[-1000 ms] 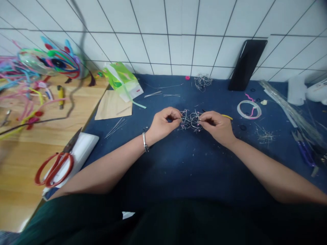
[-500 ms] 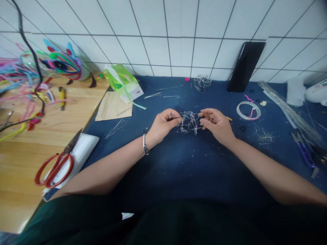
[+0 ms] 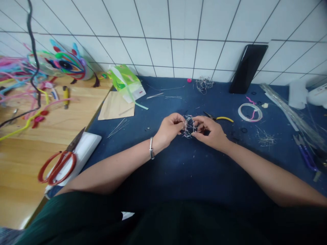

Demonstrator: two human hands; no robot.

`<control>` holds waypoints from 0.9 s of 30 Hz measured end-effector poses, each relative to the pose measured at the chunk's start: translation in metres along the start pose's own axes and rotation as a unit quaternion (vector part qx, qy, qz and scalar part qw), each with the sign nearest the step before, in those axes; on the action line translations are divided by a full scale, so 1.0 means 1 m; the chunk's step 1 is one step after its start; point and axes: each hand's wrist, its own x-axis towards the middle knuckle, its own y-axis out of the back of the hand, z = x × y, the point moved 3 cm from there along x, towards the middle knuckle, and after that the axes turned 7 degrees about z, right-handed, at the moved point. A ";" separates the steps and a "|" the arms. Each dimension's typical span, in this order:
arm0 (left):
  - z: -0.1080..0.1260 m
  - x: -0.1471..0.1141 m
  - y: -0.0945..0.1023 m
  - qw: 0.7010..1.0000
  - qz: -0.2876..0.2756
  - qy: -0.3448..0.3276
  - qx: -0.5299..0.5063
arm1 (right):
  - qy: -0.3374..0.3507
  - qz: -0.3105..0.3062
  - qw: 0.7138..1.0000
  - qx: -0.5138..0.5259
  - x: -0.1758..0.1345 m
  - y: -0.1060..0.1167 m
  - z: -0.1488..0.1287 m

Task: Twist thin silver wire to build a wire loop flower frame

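Observation:
Between my hands is a small openwork wire frame [image 3: 188,126] of thin silvery wires, with tiny pinkish and dark bits on it. My left hand [image 3: 170,128] pinches its left side between thumb and fingers; a metal bangle is on that wrist. My right hand [image 3: 209,131] closes its curled fingers and thumb on the right side of the frame. The fingers hide part of the wires. Just beyond my right hand lie pliers [image 3: 221,118] with yellow handles, partly covered by the hand.
A wire ball [image 3: 203,84] and a phone [image 3: 247,69] stand near the tiled wall. On the right are a clear ring-shaped coil [image 3: 249,112], loose wire pieces [image 3: 266,137] and purple-handled cutters [image 3: 306,154]. Red-handled scissors [image 3: 61,166] lie left, on a white box.
My right hand has moved left onto the wire frame, its fingers now curled closer. The frame has turned, and the yellow-handled pliers show more. The view has shifted slightly.

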 end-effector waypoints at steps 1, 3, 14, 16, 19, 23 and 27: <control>0.000 -0.002 -0.003 1.000 -0.010 0.008 -0.003 | 0.004 -0.002 1.000 -0.007 0.000 -0.001 0.000; -0.001 -0.005 -0.009 0.999 -0.033 0.029 -0.013 | 0.013 -0.006 1.000 -0.020 0.001 -0.001 0.000; 0.005 0.002 0.007 0.999 -0.023 -0.031 -0.022 | -0.117 0.000 0.988 0.098 0.004 0.013 0.013; 0.009 0.000 0.008 0.996 -0.028 -0.083 0.000 | -0.124 -0.003 0.985 0.117 0.004 0.014 0.015; 0.012 -0.005 0.003 0.988 -0.081 -0.122 0.044 | -0.121 -0.034 0.984 0.129 0.003 0.012 0.015; 0.014 -0.008 -0.001 0.975 -0.076 -0.178 0.109 | -0.118 -0.063 0.979 0.152 0.002 0.009 0.013; 0.012 -0.009 0.001 0.977 -0.058 -0.195 0.067 | -0.111 -0.062 0.978 0.164 0.002 0.010 0.013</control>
